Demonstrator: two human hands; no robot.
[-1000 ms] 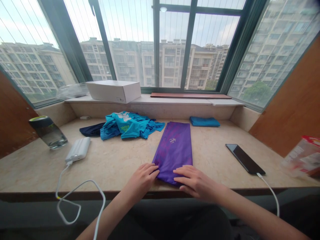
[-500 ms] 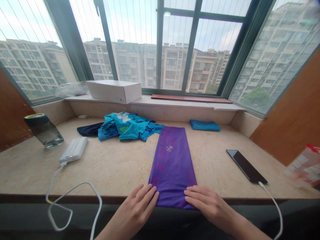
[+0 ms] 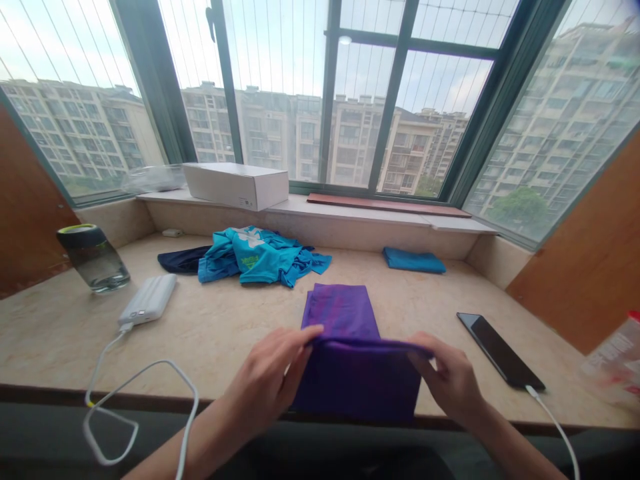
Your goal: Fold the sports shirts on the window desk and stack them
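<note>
Between the fingers (image 3: 306,335) stretches smooth purple cloth (image 3: 357,373) (straight-edged).

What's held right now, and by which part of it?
The purple cloth, by its raised edge: the left grip has the left end, the right grip the right end.

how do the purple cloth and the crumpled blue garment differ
The purple cloth is pinched between the left hand and right hand; the blue garment lies untouched. The purple cloth has straight, folded edges, while the blue garment is bunched up. The purple cloth is at the counter's near edge; the blue garment sits farther back. Both are fabric.
</note>
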